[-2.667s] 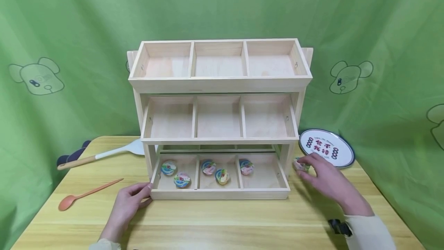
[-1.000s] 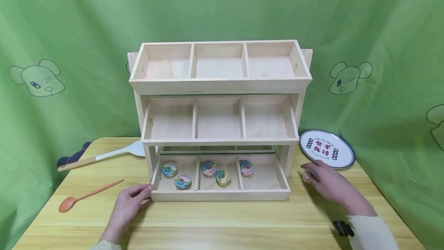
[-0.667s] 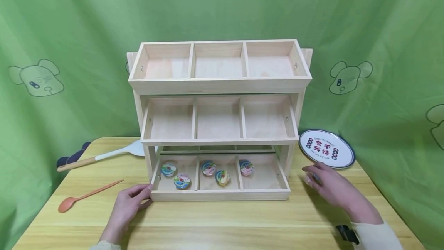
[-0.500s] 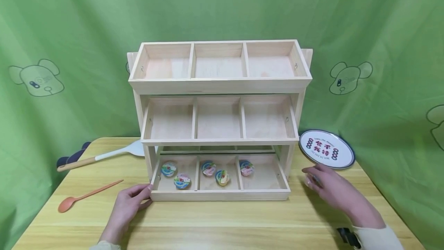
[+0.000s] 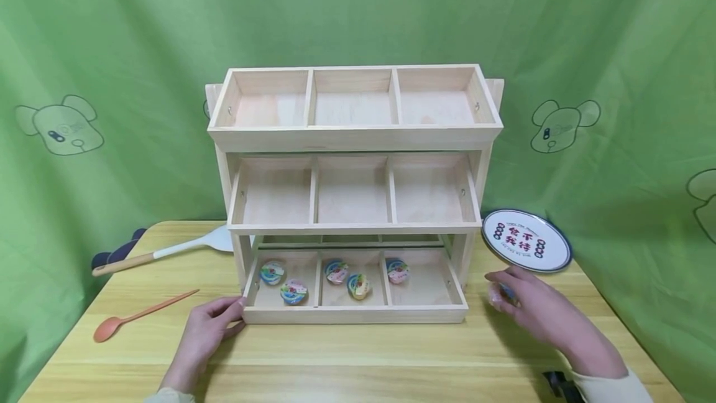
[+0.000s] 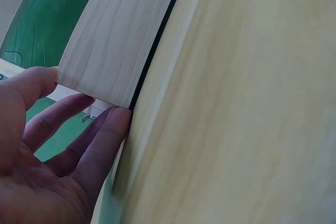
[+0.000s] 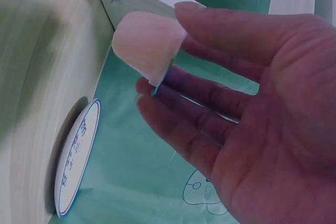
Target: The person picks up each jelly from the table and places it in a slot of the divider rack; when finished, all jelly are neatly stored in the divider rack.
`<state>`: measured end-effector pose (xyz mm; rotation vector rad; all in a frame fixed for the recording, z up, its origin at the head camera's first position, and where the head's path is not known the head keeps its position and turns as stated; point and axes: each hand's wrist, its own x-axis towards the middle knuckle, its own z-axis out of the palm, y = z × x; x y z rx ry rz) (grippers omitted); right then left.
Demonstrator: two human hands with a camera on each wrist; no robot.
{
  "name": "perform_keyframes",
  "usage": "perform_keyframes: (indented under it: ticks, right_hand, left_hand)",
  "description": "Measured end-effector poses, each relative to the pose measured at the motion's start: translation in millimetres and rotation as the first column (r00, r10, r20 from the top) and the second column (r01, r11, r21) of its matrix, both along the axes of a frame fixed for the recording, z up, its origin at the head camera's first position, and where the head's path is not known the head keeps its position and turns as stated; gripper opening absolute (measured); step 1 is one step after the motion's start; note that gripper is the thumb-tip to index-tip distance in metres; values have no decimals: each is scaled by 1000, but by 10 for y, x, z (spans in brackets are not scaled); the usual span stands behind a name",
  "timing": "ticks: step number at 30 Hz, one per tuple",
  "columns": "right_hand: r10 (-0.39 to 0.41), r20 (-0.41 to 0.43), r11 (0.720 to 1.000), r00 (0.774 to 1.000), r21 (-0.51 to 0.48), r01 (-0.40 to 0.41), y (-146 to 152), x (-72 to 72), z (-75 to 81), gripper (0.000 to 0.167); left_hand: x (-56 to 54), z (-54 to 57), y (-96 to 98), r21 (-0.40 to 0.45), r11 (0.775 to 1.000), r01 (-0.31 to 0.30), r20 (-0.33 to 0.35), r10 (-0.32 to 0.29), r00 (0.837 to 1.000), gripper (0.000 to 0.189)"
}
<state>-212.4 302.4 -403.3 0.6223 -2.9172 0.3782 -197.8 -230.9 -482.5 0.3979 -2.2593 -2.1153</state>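
My right hand (image 5: 539,310) pinches a small jelly cup (image 7: 147,43) between thumb and fingers, just right of the rack's bottom tray. In the right wrist view the cup's pale pink body faces the camera and its lid edge lies toward the fingers. My left hand (image 5: 204,334) holds the front left corner of the wooden rack (image 5: 358,138). Its thumb and fingertips span the end of the bottom tray's front board (image 6: 121,40). Several lidded jelly cups (image 5: 294,291) lie in that tray: two left, two in the middle, one (image 5: 398,271) on the right.
An oval plate (image 5: 526,239) with red characters lies behind my right hand. Left of the rack are a white spatula (image 5: 179,246) with a wooden handle and an orange spoon (image 5: 140,314). Green cloth (image 5: 358,11) hangs behind the wooden table (image 5: 358,359).
My right hand has drawn slightly back toward me with the jelly cup, from beside the plate's near left edge, and the cup has turned in the fingers. The left hand stays put.
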Motion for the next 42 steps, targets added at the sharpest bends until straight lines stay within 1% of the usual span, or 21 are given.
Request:
perform_keyframes:
  ticks: [11, 15, 21, 26, 36, 42]
  right_hand:
    - [-3, 19, 1000, 1000, -9, 3, -104, 50, 66, 42]
    - [16, 16, 999, 1000, -37, -16, -155, 65, 108, 42]
    - [45, -27, 998, 999, -39, -46, -258, 59, 158, 41]
    - [53, -6, 998, 999, -42, -53, -361, 39, 183, 42]
    - [82, 34, 994, 996, -76, -79, -544, -53, 106, 42]
    - [115, -10, 992, 993, -55, -115, -662, -99, 81, 35]
  left_hand:
    - [-1, 9, 10, -7, 1000, -2, -3, 2, 1000, 36]
    - [-9, 9, 12, -9, 1000, -2, -6, 2, 1000, 36]
    - [-12, 3, 3, -12, 1000, 11, -13, -11, 1000, 36]
    - [-7, -8, 0, -8, 1000, 9, -12, -9, 1000, 35]
    - [22, -2, 7, -9, 1000, 6, -10, -6, 1000, 35]
    - [2, -4, 3, -13, 1000, 7, -16, -7, 1000, 35]
